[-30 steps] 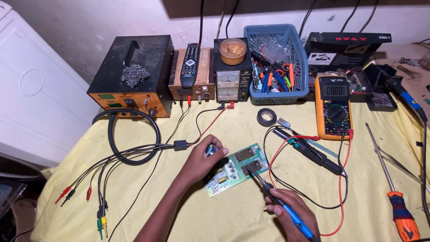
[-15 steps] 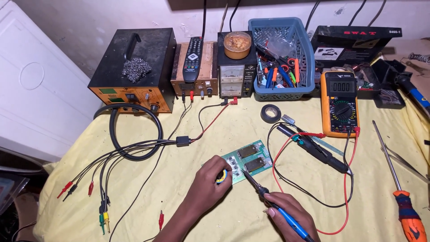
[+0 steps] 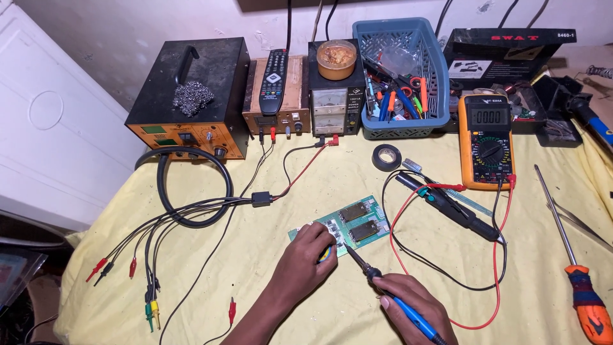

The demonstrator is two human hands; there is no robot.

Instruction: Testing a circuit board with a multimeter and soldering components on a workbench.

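A green circuit board (image 3: 357,220) lies on the yellow cloth near the middle. My left hand (image 3: 306,262) rests on the board's left end, fingers curled around a small blue and yellow object that is mostly hidden. My right hand (image 3: 415,310) grips a blue-handled soldering iron (image 3: 383,287). Its dark tip points up-left and meets the board's lower edge beside my left fingers.
An orange multimeter (image 3: 488,140) with red and black leads sits to the right. A blue basket of tools (image 3: 399,76), bench power supplies (image 3: 335,96), a black station (image 3: 188,99), a tape roll (image 3: 386,156) and an orange screwdriver (image 3: 578,268) surround the board. Clip leads (image 3: 147,281) trail left.
My left hand has slid down to the board's left end and closed over the small object. The iron tip has come against the board. The camera has shifted slightly.
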